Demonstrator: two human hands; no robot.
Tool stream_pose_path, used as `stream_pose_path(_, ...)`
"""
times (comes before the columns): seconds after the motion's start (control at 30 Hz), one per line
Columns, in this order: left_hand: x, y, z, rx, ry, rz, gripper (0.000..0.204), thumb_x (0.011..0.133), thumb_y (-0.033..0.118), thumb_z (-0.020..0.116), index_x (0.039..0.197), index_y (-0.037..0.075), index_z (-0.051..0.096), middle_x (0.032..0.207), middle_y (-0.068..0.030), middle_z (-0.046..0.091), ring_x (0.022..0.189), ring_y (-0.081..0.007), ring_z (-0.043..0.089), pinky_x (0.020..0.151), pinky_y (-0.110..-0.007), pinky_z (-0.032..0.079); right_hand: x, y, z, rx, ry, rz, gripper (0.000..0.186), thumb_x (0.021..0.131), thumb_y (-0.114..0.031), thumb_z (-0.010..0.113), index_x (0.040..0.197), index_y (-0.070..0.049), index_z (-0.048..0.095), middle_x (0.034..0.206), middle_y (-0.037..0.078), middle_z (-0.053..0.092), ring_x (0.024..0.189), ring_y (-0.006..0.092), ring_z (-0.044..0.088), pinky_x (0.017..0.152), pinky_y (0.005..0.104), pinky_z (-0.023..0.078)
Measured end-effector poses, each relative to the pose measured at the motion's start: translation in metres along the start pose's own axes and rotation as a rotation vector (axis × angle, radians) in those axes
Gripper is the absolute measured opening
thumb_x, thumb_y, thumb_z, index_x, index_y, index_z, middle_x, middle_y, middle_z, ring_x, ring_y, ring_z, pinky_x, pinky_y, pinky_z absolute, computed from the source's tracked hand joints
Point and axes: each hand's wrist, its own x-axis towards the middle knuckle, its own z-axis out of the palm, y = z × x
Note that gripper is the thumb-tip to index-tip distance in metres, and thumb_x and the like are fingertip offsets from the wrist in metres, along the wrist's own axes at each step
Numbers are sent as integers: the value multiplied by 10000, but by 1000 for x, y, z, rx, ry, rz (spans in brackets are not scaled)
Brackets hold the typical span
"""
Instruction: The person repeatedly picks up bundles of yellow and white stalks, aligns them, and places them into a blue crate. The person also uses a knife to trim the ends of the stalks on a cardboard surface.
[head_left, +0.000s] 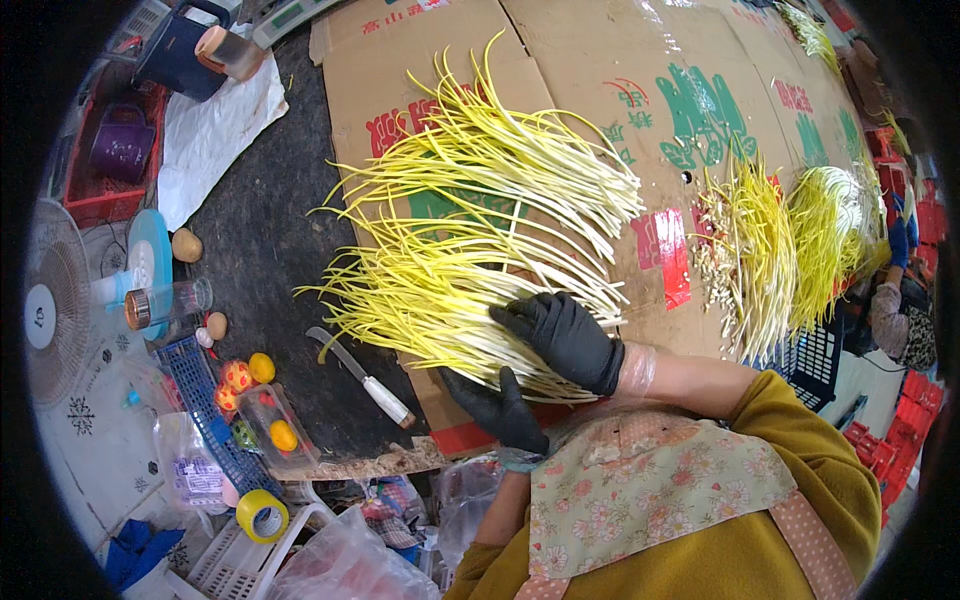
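Black-gloved, the left hand [500,411] sits against and the right hand [568,342] over 1 bunch of yellow shoots [430,312], both grips unclear, with 1 knife [370,384] nearby.

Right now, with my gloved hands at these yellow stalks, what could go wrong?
The knife lies uncovered beside the yellow tips of the stalks, so a leftward sweep of your left hand might meet it. The stalks look loose and overlapping, so they could tangle if pulled. The round brown object near the left edge of the table might roll off if bumped.
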Motion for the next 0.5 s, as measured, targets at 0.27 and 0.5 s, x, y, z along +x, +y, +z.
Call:
stream_pose_path(0.27,-1,-30,-1,319,44,247,710,876,211,580,1397,-35,166,1441,-219,180,1322,-343,225,1092,-426,175,-6,10,-9,151,46,12,481,799,-111,496,1277,-69,472,890,122,608,778,276,584,686,400,458)
stream_pose_path(0.5,-4,-26,2,286,71,225,692,876,198,575,1393,-36,177,1441,-225,184,1343,-340,192,1098,-422,166,10,79,-31,610,256,442,358,876,-48,537,1234,-61,536,1181,175,582,1072,235,579,911,311,440)
